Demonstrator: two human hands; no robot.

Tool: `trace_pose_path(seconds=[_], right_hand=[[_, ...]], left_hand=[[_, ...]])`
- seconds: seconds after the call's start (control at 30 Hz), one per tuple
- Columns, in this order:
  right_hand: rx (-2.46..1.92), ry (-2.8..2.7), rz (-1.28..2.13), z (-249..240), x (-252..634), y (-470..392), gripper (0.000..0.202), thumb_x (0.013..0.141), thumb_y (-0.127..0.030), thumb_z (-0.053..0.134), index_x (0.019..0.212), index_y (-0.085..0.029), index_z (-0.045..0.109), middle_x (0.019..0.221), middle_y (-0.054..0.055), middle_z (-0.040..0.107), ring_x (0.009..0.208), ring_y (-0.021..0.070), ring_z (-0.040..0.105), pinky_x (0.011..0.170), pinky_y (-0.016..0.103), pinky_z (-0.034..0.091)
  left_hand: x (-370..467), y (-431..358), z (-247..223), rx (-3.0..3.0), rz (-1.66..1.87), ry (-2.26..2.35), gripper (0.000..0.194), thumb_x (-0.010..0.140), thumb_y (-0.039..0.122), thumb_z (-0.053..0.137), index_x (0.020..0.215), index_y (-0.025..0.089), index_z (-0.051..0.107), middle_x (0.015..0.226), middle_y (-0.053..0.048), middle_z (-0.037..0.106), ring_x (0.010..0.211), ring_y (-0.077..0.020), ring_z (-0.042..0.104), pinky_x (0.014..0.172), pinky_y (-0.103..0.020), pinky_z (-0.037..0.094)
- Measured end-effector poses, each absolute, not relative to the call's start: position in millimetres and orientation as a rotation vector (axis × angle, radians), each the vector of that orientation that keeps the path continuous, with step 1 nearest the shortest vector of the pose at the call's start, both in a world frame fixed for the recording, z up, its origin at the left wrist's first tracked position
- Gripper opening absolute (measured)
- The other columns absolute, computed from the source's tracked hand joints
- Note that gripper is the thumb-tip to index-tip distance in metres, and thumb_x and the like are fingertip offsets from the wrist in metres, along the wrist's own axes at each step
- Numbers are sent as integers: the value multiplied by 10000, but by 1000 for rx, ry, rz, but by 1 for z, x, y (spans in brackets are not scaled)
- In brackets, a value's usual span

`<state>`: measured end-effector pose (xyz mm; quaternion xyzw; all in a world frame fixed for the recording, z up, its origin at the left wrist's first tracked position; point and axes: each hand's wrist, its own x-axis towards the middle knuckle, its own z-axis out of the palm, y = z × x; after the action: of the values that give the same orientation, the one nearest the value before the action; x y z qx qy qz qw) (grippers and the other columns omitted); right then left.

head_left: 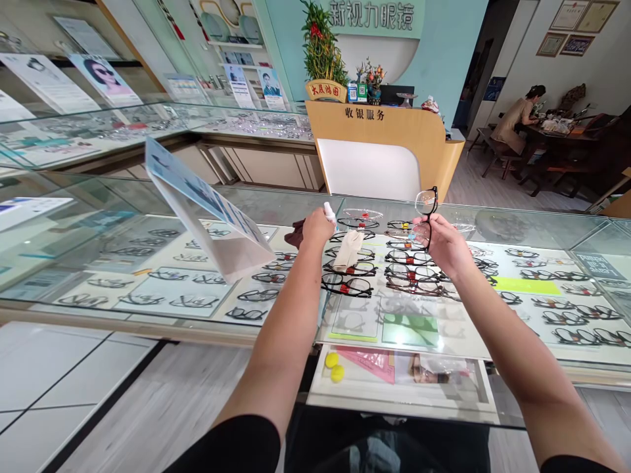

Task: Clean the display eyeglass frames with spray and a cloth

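My right hand (447,246) holds a pair of black-rimmed eyeglasses (428,213) on end above the glass counter, its fingers on the lower lens side. Over the counter's middle, my left hand (317,228) is closed round a small bottle with a white nozzle (329,211); most of the bottle is hidden by the hand. A dark brown cloth (294,234) lies just left of that hand. Between my hands, a cream cloth (349,251) rests across some frames. Rows of dark eyeglasses (413,281) are laid out there, several with red tags.
A white tent-shaped sign (211,217) stands on the glass counter (276,197) to the left. In front of me a drawer (404,397) is pulled out, with yellow round items in it. Beyond are a wooden cashier desk (384,125) and a seated person (515,121) at a table.
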<state>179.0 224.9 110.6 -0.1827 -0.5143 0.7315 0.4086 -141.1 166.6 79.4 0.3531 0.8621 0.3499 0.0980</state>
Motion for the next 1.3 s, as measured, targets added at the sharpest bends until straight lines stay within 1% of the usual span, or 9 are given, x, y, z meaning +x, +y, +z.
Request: trace_pose_path(seconds=[0.1,0.2,0.27,0.4,0.5,0.77,0.97,1.17,1.3], right_hand=[[-450,-1287,1853,111,178,225,302,799,-437,916,875,-293,662,1050,16,801,928,210,697,793,354,594],[-445,-1274,1849,111,178,224,311,786,-439,926,868,-295,663,1028,8,811,921,204,704,779,327,581],[-438,-1261,1851,109,178,225,304,792,-435,924,866,-293,665,1030,6,818,933,197,714,784,306,575],[-410,-1252,1873,106,179,226,269,813,-417,914,877,-285,687,1034,7,821,941,178,721,793,278,567],[-414,-1245,1871,107,179,226,272,804,-408,918,865,-283,684,1016,8,819,933,178,719,772,275,558],[-447,-1243,1854,113,177,221,270,798,-385,905,855,-280,663,979,15,813,876,189,696,724,292,535],[-450,-1225,1862,114,177,220,268,781,-365,912,852,-275,669,967,19,804,852,176,675,713,280,531],[-472,-1248,1849,114,177,220,254,802,-369,884,866,-277,656,994,21,802,862,179,677,726,291,529],[-472,-1251,1852,114,177,220,286,790,-387,899,864,-281,643,996,14,807,897,184,694,722,287,519]], left_hand=[[-133,162,92,1027,1171,2647,547,827,159,792,1340,141,604,1465,-286,643,1422,-472,572,1170,-594,461],[-121,156,108,1110,1282,2773,392,902,234,713,1283,174,646,1427,-217,678,1373,-404,613,1150,-528,495],[-113,151,118,1203,1022,2753,223,961,347,655,1138,221,706,1281,-150,756,1240,-371,691,1059,-481,541],[-104,148,125,1245,313,2532,312,885,538,746,868,227,741,1127,-159,809,1083,-401,754,895,-439,549],[-103,150,123,1241,162,2445,328,766,500,861,746,206,715,1016,-182,812,998,-414,771,878,-439,533],[-106,151,119,1312,37,2350,342,674,483,894,659,214,683,924,-149,791,984,-397,755,908,-431,519],[-107,154,115,1330,-8,2338,349,695,463,855,606,212,628,830,-141,763,906,-383,744,865,-434,520],[-107,156,111,1320,63,2369,334,687,417,851,591,206,611,873,-157,769,893,-371,729,860,-439,527],[-106,155,112,1297,135,2362,304,663,322,839,541,216,581,759,-133,734,846,-378,720,834,-441,519]])
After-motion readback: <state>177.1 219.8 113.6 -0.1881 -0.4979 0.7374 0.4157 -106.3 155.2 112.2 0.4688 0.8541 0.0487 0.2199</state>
